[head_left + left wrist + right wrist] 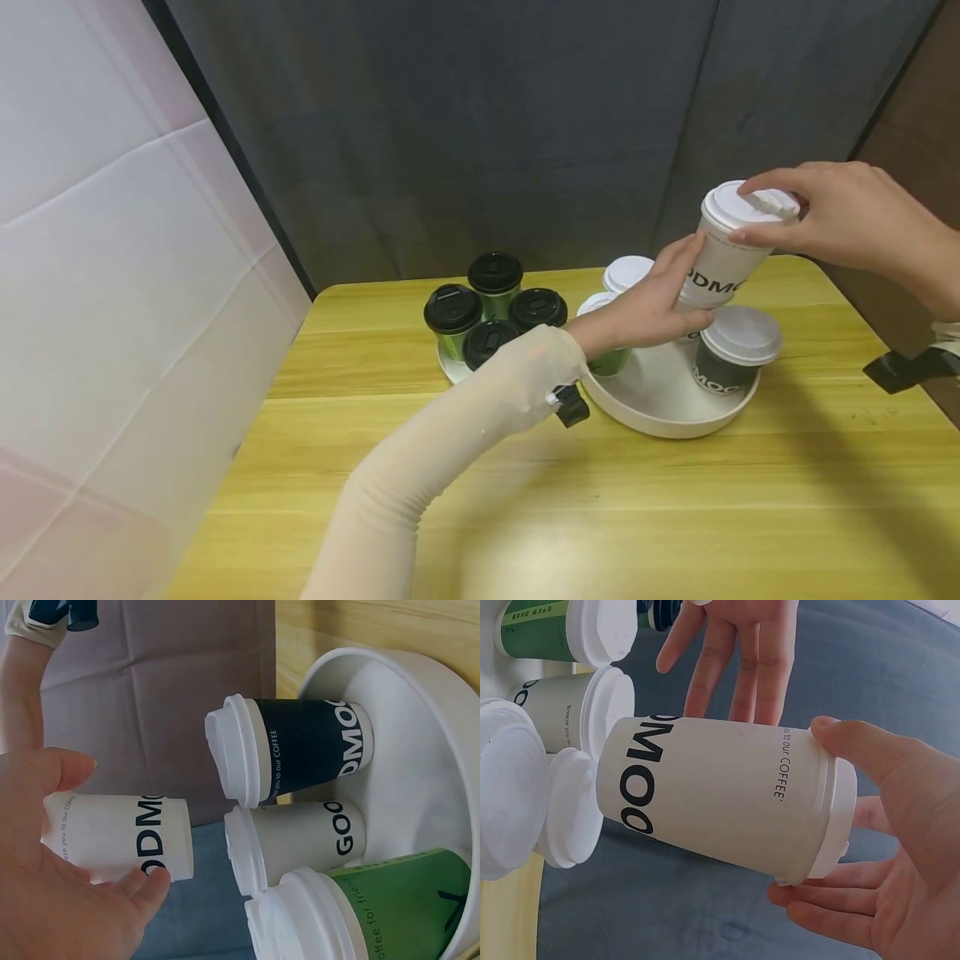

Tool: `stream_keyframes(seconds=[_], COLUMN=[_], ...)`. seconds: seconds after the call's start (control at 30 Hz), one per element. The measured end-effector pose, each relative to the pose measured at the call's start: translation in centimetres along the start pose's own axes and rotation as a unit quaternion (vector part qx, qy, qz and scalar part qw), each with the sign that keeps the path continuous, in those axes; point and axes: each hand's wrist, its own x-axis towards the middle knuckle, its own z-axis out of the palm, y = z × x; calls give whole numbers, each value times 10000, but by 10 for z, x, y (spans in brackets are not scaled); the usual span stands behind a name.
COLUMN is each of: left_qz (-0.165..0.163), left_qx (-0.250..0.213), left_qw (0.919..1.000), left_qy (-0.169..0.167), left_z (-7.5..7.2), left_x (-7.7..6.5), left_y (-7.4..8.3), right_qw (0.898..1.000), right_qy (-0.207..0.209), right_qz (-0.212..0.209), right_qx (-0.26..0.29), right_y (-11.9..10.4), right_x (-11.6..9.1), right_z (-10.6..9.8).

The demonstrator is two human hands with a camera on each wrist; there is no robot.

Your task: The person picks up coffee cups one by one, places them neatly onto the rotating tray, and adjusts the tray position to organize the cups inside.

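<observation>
My right hand (pixel 847 212) grips a white paper coffee cup (pixel 722 260) by its white lid, thumb and fingers around the lid's edge. The cup is raised above the round white tray (pixel 667 427), slightly tilted. My left hand (pixel 648 302) reaches to the cup's left side with straight fingers; in the right wrist view its fingers (pixel 739 671) pass behind the cup wall. Below on the tray stand a dark cup (pixel 307 746) with a white lid, another white cup (pixel 304 832) and a green cup (pixel 409 900), all lidded. The left forearm partly covers the tray's left side.
Left of the tray, several green cups with black lids (pixel 495 271) cluster on a second white plate (pixel 448 362), partly behind the left sleeve. A yellow wooden table (pixel 360 433) carries everything. A dark grey curtain (pixel 450 142) hangs behind, and a pale sheet (pixel 112 292) at left.
</observation>
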Motion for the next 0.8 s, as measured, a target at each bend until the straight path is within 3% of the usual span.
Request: stream_keyframes(seconds=[0.43,0.8], left_qz=[-46,34], left_qx=[-312,-903], left_qw=[9995,9959], left_qy=[73,30], left_z=[3,5], left_x=[-18,-49], left_y=[-3,-7], right_qw=[9999,9987], right_qy=[32,19], right_qz=[-131,-277], right_qx=[59,425], right_y=[-15,-34], right_x=[-8,-27], right_z=[5,15])
